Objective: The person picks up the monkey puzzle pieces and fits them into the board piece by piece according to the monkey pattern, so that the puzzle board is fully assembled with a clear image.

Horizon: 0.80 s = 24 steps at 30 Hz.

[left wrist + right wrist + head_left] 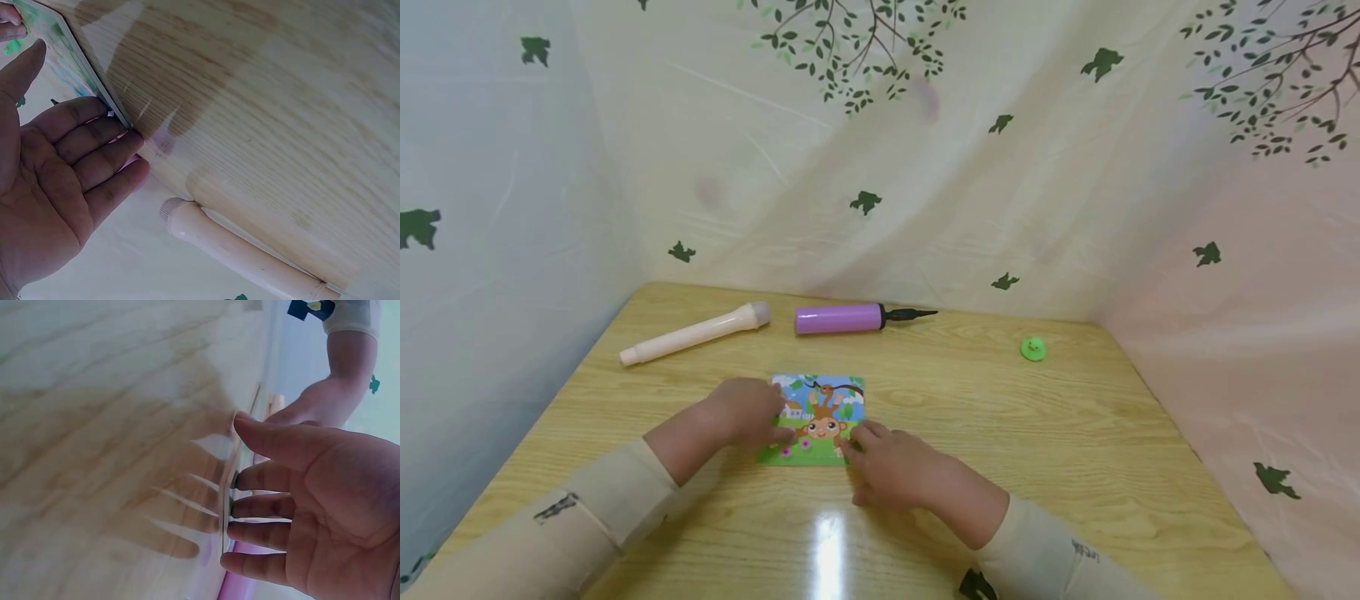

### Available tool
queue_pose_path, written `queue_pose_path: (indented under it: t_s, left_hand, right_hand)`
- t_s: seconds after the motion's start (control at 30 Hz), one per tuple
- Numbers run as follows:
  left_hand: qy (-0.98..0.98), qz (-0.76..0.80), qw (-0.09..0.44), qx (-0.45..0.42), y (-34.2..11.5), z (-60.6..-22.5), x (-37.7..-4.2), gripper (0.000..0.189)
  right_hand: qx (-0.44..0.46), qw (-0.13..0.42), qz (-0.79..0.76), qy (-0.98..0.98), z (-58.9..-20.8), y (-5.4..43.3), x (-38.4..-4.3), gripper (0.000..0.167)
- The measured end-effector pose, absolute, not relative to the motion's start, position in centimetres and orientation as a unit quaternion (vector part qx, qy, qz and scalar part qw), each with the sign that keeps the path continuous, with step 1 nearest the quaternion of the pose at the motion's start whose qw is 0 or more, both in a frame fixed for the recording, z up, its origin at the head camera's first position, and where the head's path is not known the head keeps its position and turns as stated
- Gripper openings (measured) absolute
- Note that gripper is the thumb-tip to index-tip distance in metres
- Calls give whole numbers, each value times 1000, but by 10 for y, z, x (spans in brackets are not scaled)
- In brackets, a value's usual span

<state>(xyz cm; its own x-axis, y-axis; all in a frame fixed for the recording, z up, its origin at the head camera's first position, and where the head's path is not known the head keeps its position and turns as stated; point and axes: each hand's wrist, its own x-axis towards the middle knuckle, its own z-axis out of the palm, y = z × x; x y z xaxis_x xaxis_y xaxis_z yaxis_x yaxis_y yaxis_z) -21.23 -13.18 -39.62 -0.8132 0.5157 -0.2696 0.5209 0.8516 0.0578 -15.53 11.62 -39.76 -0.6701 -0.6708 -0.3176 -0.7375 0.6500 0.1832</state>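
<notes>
A square picture board (817, 408) with a cartoon monkey hanging from a branch lies on the wooden table. My left hand (747, 412) is at its left side, thumb reaching over the picture. The left wrist view shows that palm (44, 181) with the fingers extended and their tips along the board's edge (94, 78). At the lower right corner is my right hand (898, 467), its fingertips over the border. Seen from the right wrist, those fingers (262, 506) are nearly straight and spread, the tips meeting the board's thin side (225, 494).
Behind the board lie a pale pink microphone-shaped stick (700, 333) and a purple hand pump (838, 318) with a black nozzle. A small green duck toy (1033, 349) sits at the back right. Printed cloth (925, 208) encloses the table (1037, 433).
</notes>
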Motion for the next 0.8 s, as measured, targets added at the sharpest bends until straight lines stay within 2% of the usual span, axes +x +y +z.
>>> queue_pose_path:
  t_s: [0.13, 0.27, 0.53, 0.8]
  left_hand:
    - [953, -6, 139, 267, -131, -396, -213, 53]
    - [955, -17, 130, 265, -130, -398, -213, 47]
    - [956, -12, 127, 265, -129, -397, -211, 52]
    - [956, -4, 134, 263, -131, -394, -209, 57]
  right_hand:
    - [-394, 105, 112, 906, -396, 114, -161, 70]
    - [-416, 97, 80, 901, -398, 108, -165, 75]
    - [-413, 171, 89, 890, -404, 99, -165, 89]
    - [-426, 183, 78, 883, -404, 107, -166, 89]
